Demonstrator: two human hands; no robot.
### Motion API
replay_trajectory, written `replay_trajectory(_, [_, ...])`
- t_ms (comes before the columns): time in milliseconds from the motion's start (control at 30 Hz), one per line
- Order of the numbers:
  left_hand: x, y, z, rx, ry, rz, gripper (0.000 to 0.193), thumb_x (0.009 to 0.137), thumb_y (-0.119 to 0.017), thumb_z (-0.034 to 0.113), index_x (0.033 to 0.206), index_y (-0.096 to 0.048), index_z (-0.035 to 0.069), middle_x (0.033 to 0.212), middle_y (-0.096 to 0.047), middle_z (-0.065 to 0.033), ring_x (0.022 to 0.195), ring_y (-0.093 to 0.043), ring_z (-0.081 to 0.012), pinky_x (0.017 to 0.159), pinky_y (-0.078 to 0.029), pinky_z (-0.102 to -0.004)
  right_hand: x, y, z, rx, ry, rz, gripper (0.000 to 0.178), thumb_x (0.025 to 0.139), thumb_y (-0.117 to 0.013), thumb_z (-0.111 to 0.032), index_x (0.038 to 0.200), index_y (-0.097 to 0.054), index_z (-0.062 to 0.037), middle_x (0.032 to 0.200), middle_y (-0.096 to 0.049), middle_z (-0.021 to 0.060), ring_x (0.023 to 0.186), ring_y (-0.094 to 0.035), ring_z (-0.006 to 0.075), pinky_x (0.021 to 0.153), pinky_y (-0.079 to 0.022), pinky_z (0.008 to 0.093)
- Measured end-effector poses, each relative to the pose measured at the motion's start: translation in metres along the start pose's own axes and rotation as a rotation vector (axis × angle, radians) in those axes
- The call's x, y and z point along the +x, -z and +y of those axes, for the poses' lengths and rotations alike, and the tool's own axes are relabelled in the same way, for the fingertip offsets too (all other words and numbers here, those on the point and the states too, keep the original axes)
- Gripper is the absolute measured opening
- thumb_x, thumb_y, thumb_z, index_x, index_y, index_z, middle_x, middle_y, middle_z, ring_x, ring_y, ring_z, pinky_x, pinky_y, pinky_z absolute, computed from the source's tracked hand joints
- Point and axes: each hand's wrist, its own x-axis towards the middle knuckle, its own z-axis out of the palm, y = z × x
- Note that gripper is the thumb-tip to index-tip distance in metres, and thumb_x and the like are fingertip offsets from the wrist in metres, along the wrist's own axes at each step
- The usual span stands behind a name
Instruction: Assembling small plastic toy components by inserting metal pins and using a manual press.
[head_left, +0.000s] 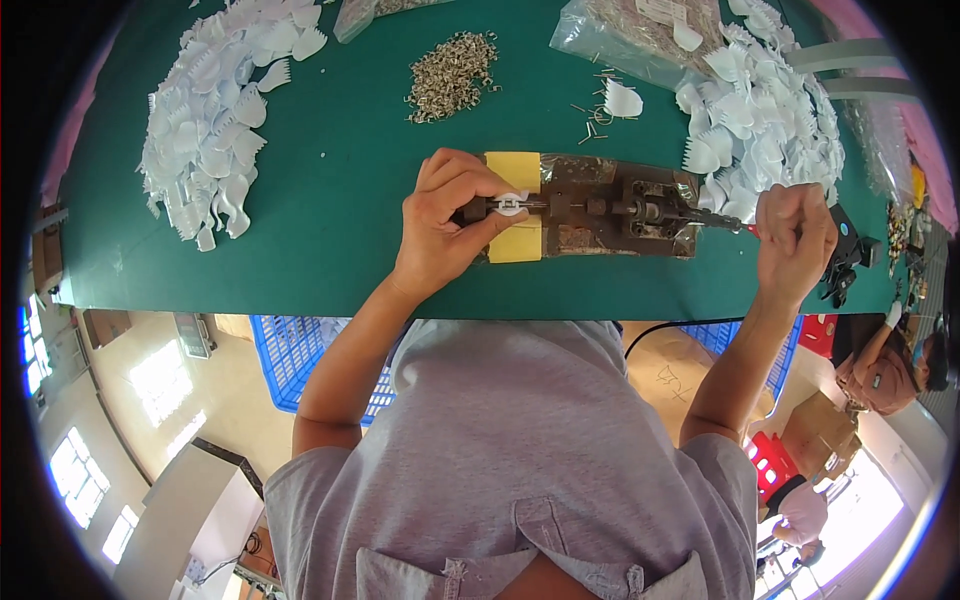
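A small white plastic hair claw clip [511, 205] is pinched between the thumb and fingers of my left hand [448, 212], at the left end of a dark metal hand press [580, 238]. Yellow sheet [514, 246] lies under that end of the press. My right hand [796, 238] is closed around the end of the press's lever [716, 219], where a bit of red shows; most of the grip is hidden by my fingers. The inner side of the clip is partly covered by my left fingers.
White toothed clip halves form heaps at left [205, 125] and right [775, 115]. Behind the press lie a pile of small metal springs [455, 78], thin loose pins [592, 128] and a plastic bag of pins [640, 35]. Blue crates [285, 360] stand below the table edge; other people are at right.
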Motion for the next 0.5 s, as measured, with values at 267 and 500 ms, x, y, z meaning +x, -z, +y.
replay_trajectory(267, [0.004, -0.001, 0.004, 0.017, -0.018, 0.008, 0.026, 0.073, -0.089, 0.0, 0.095, -0.076, 0.006, 0.093, -0.069, -0.0037, 0.092, -0.062, -0.0216, 0.084, -0.049, -0.0348, -0.005, -0.01, 0.012, 0.376, -0.022, 0.083, 0.035, 0.111, -0.049, -0.02, 0.081, -0.057, -0.0052, 0.052, -0.034, -0.0067, 0.051, -0.03, 0.0057, 0.049, -0.026, 0.0235])
replay_trajectory(500, [0.002, -0.004, 0.001, -0.021, 0.006, 0.055, 0.025, 0.073, -0.09, 0.011, 0.093, -0.075, 0.011, 0.091, -0.07, -0.0011, 0.093, -0.062, -0.023, 0.087, -0.046, -0.0374, -0.003, -0.047, -0.006, 0.206, 0.019, -0.02, 0.041, 0.11, -0.049, -0.013, 0.07, -0.047, -0.0061, 0.053, -0.036, -0.003, 0.047, -0.028, 0.0058, 0.044, -0.02, 0.0269])
